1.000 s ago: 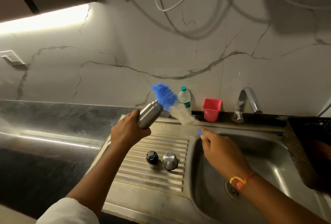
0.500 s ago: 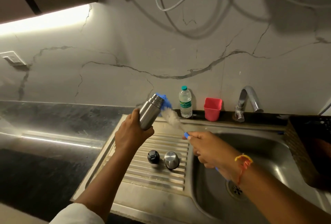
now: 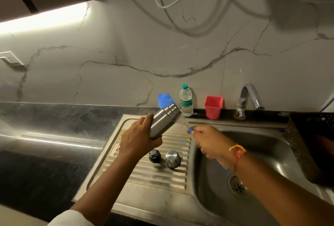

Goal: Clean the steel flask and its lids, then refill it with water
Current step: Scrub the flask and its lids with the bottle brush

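The left hand (image 3: 139,139) grips the tilted steel flask (image 3: 163,120) above the drainboard (image 3: 144,175); the right hand (image 3: 207,141), fingers curled, holds the bottle brush (image 3: 165,100) above the drainboard's right edge. The black lid (image 3: 154,156) and steel lid (image 3: 173,159) rest on the drainboard.

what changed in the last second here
The left hand shifted the steel flask rightward, and the right hand drew the bottle brush leftward, so its blue tip now sits partly behind the flask's mouth. Both grips unchanged; black lid and steel lid stayed on the drainboard.
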### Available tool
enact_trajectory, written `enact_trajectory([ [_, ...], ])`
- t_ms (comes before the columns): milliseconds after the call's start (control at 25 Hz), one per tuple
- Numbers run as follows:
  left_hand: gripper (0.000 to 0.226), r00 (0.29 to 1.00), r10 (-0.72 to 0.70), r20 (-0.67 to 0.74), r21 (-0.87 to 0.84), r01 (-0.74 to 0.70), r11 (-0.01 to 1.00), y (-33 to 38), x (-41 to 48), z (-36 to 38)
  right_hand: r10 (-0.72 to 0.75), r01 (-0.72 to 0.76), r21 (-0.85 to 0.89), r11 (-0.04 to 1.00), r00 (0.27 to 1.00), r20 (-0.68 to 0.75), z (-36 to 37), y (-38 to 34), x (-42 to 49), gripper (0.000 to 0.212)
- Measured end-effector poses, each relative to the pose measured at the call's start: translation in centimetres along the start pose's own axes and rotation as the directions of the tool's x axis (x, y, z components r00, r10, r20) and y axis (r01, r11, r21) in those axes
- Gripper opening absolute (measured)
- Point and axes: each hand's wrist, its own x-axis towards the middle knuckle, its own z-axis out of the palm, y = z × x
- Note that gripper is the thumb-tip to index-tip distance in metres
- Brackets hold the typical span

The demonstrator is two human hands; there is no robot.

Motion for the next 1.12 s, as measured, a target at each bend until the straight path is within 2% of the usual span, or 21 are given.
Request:
enact_trajectory([
  [160,0.082,0.999,0.021,0.030,-0.002,-0.021,1.000,-2.2,0.6,-0.7,-0.092,0.091,-0.104,0.990,0.996,-0.009,-0.6,1.5,0.6,0.023],
  [240,0.083,0.994,0.002,0.109,-0.095,0.008,0.995,-3.7,0.9,-1.7,-0.181,0.178,-0.195,0.965,0.983,0.000,-0.7,3.0,0.5,0.026],
  [280,0.083,0.984,-0.004,0.177,-0.203,0.041,0.978,-4.0,1.0,-2.2,-0.214,0.207,-0.225,0.952,0.977,-0.007,-0.6,3.7,0.6,0.028],
  [320,0.083,0.966,0.000,0.258,-0.337,0.090,0.937,-3.9,1.0,-2.7,-0.243,0.230,-0.234,0.945,0.970,-0.027,-0.5,4.3,0.9,0.032],
  [400,0.080,0.904,0.035,0.427,-0.564,0.236,0.792,-2.9,0.7,-3.0,-0.305,0.287,-0.192,0.938,0.950,-0.068,-0.2,4.8,1.9,0.036],
  [480,0.078,0.849,0.063,0.525,-0.685,0.378,0.622,-2.0,0.4,-2.8,-0.356,0.348,-0.108,0.931,0.931,-0.074,0.1,4.9,2.9,0.037],
  [560,0.074,0.850,0.025,0.526,-0.723,0.431,0.540,-2.2,0.8,-2.9,-0.388,0.385,-0.051,0.922,0.918,-0.081,0.1,5.4,3.3,0.037],
  [680,0.076,0.852,0.001,0.523,-0.679,0.416,0.605,-2.8,1.6,-3.4,-0.391,0.392,0.006,0.920,0.917,-0.081,-0.2,6.3,3.8,0.034],
  [760,0.079,0.837,0.058,0.545,-0.650,0.378,0.659,-2.2,1.8,-3.0,-0.406,0.412,0.041,0.910,0.907,-0.115,-0.4,5.7,4.6,0.031],
  [960,0.071,0.830,0.003,0.557,-0.671,0.449,0.590,-3.0,2.4,-3.4,-0.417,0.425,0.113,0.898,0.905,-0.085,-0.9,5.6,5.3,0.028],
  [1040,0.068,0.784,0.068,0.617,-0.671,0.478,0.567,-2.5,2.2,-3.6,-0.406,0.409,0.118,0.905,0.912,-0.057,-1.1,5.6,5.3,0.027],
  [1120,0.062,0.713,0.192,0.675,-0.644,0.441,0.625,-0.8,1.9,-3.4,-0.393,0.397,0.102,0.912,0.918,-0.052,-0.9,5.1,5.8,0.021],
])
